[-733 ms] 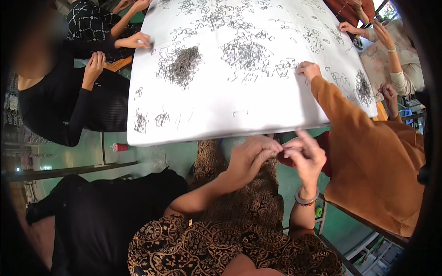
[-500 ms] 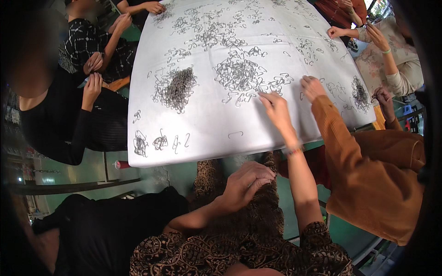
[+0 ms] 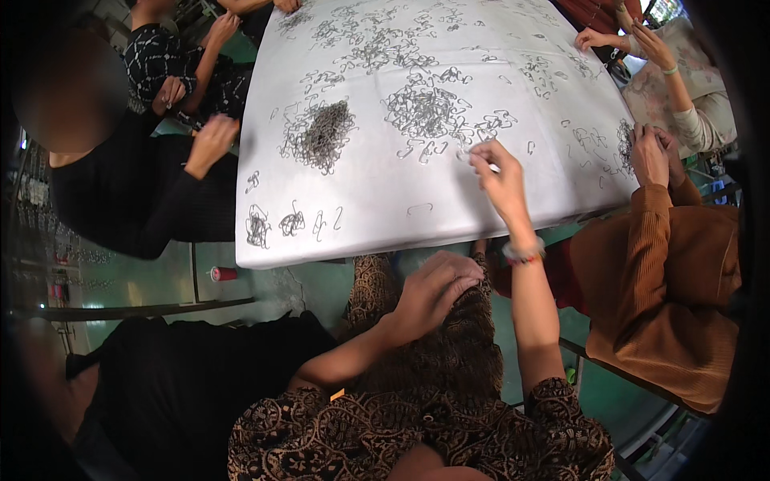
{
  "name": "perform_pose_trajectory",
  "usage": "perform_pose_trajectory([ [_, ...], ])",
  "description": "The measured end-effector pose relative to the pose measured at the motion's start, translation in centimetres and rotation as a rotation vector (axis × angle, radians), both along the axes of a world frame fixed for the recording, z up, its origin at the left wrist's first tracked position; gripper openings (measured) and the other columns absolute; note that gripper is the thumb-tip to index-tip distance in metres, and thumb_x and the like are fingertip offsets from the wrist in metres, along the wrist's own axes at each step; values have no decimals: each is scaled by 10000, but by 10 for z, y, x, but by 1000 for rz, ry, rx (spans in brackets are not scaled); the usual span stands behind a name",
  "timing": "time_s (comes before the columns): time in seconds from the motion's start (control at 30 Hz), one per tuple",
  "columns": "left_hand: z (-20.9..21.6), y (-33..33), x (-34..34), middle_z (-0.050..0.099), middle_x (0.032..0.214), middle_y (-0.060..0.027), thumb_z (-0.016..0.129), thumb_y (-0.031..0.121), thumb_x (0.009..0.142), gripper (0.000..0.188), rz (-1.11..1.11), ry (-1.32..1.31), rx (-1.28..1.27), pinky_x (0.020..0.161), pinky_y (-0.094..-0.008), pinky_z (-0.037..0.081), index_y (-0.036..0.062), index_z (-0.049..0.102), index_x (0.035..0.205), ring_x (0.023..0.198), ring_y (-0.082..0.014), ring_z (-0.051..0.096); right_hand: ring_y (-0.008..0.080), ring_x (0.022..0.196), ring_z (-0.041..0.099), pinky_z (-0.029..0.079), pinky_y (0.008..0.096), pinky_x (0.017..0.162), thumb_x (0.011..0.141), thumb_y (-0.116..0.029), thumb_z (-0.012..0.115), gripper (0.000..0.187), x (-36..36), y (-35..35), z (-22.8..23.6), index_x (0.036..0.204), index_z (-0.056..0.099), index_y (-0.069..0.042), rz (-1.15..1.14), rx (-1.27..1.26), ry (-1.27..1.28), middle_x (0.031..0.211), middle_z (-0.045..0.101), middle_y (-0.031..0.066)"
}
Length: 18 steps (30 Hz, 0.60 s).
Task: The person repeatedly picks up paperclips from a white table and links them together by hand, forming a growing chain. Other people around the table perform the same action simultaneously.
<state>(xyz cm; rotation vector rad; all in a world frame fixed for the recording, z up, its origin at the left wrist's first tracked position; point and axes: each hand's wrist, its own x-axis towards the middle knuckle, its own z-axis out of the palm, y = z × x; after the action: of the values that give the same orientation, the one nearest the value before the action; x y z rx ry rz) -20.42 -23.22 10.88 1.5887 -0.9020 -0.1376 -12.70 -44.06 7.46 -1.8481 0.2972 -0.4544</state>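
Observation:
Small bent wire hooks lie loose over a white-covered table point(image 3: 385, 200). My right hand point(image 3: 504, 183) is above the near part of the table, thumb and fingers pinched. A blurred wire hook point(image 3: 464, 154) shows at its fingertips, just in front of the middle heap of hooks point(image 3: 429, 112). My left hand point(image 3: 437, 290) is over my lap, short of the table edge, with fingers bent and tips pressed to the thumb. What they hold, if anything, is too small to make out. A single hook point(image 3: 419, 209) lies between my hands and the heap.
A denser hook pile point(image 3: 327, 135) is left of the middle heap, with small clusters point(image 3: 257, 227) at the near left corner. Co-workers sit around the table; a brown sleeve point(image 3: 648, 240) is close on my right, a black-clad person point(image 3: 200, 377) on my left. A red can point(image 3: 224, 274) stands below the table.
My right hand has drawn back from the heap, a hook now at its fingertips. The brown-sleeved co-worker's hand has left the table middle for the right edge. My left hand stays over my lap.

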Motion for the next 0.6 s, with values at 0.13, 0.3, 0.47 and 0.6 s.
perform_pose_trajectory([
  [0.13, -8, -2, -3, 679, 968, -102, 659, 53, 890, 117, 20, 139, -25, 779, -327, 523, 24, 656, 1003, 876, -220, 664, 60, 632, 477, 396, 211, 541, 894, -27, 609, 139, -91, 9, 71, 1013, 682, -17, 249, -7, -27, 837, 571, 15],
  [0.3, -14, -9, -3, 689, 944, -98, 660, 115, 902, 134, -8, 296, -89, 701, -317, 513, 31, 669, 1006, 794, -197, 669, 54, 638, 503, 416, 195, 575, 834, 81, 603, 423, -146, 32, 120, 1245, 556, -5, 429, -25, 118, 720, 535, 19],
  [0.47, -10, -8, 1, 672, 939, -96, 665, 108, 900, 121, -37, 92, -92, 776, -320, 500, 15, 652, 978, 878, -213, 648, 62, 622, 524, 450, 205, 578, 827, 99, 594, 443, -142, 36, 124, 1255, 534, 1, 335, -227, 119, 738, 574, 26],
  [0.6, -15, -4, 3, 674, 991, -87, 673, 115, 893, 169, -6, 117, -82, 801, -313, 506, 30, 651, 1037, 921, -201, 651, 79, 626, 588, 483, 216, 582, 789, 101, 668, 256, -143, 38, 117, 1036, 632, 44, 219, -193, 67, 760, 647, 68],
])
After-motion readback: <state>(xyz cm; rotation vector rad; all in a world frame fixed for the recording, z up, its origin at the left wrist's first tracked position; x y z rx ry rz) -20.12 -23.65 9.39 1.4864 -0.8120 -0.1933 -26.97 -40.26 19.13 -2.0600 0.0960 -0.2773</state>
